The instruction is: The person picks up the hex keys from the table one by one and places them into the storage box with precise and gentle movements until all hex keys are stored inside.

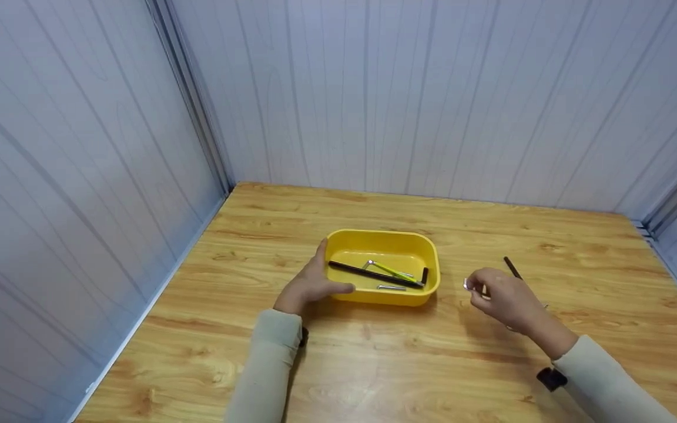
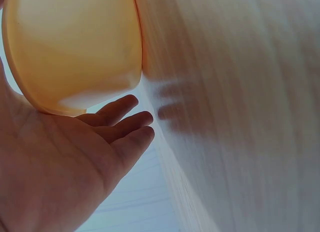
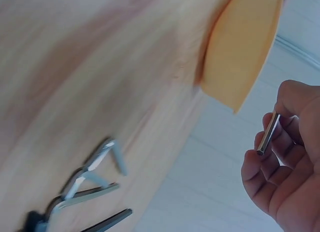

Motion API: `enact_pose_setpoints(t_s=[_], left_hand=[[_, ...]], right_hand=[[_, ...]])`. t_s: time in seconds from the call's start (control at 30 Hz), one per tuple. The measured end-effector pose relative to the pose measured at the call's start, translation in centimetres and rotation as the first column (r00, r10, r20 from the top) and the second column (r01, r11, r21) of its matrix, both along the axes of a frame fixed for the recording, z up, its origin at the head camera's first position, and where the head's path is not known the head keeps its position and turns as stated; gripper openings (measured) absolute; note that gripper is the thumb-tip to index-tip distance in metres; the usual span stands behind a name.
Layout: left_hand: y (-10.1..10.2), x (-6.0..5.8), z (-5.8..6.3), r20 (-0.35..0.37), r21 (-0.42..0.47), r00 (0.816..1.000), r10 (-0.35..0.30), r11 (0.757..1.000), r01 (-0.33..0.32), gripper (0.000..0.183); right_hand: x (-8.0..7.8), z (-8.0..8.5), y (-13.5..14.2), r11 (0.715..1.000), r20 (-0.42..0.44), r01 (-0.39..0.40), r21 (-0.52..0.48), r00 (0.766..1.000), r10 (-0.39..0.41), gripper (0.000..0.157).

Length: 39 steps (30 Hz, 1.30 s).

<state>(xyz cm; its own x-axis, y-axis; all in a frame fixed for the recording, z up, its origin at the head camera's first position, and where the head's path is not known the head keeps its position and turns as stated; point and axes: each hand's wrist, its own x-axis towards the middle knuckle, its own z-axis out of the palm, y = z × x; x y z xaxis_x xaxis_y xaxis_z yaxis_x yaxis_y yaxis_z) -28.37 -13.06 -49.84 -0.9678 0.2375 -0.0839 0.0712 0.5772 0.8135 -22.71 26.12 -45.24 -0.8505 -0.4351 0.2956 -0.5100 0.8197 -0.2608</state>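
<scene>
A yellow plastic bin (image 1: 382, 299) stands on the wooden table. My left hand (image 1: 309, 285) rests against its left end, thumb along the near rim. In the left wrist view the other fingers (image 2: 131, 123) stretch loosely beside the bin wall (image 2: 75, 42). To the right of the bin, my right hand (image 1: 506, 296) pinches a small silver hex key (image 3: 268, 134) above the table, partly hidden by the fingers. Inside the bin lie a long black hex key (image 1: 368, 272), a yellow-green handled piece (image 1: 394, 271) and a small silver hex key (image 1: 391, 288).
More silver hex keys (image 3: 102, 154) lie on the table beside my right hand, mostly hidden by it in the head view. A black rod (image 1: 512, 267) lies just beyond that hand. Pale panels (image 1: 338, 106) wall the table at the back and sides.
</scene>
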Motion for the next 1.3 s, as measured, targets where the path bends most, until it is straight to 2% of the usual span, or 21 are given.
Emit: enact_pose_setpoints(t_s=[0.47,0.7,1.0,1.3], left_hand=[[0.1,-0.1,0.0,-0.014,0.018,1.000,-0.007,1.000,0.007,0.131],[0.1,-0.3,-0.2,-0.030,0.030,0.999,-0.018,0.999,0.019,0.130],[-0.1,-0.1,0.0,-0.029,0.014,1.000,-0.010,1.000,0.010,0.131],[0.0,-0.2,-0.2,-0.032,0.032,0.999,-0.011,0.999,0.012,0.132]], right_hand=[[-1.1,0.7,-2.1,0.997,-0.049,-0.074,-0.029,0.996,0.073,0.013],[-1.7,1.2,-3.6,0.993,-0.013,-0.092,-0.079,0.996,0.092,0.010],[-2.9,1.8,-6.2,0.985,0.038,-0.153,-0.079,0.987,0.156,0.009],[-4.5,1.2,-8.3,0.983,0.069,-0.173,-0.068,0.982,0.177,0.011]])
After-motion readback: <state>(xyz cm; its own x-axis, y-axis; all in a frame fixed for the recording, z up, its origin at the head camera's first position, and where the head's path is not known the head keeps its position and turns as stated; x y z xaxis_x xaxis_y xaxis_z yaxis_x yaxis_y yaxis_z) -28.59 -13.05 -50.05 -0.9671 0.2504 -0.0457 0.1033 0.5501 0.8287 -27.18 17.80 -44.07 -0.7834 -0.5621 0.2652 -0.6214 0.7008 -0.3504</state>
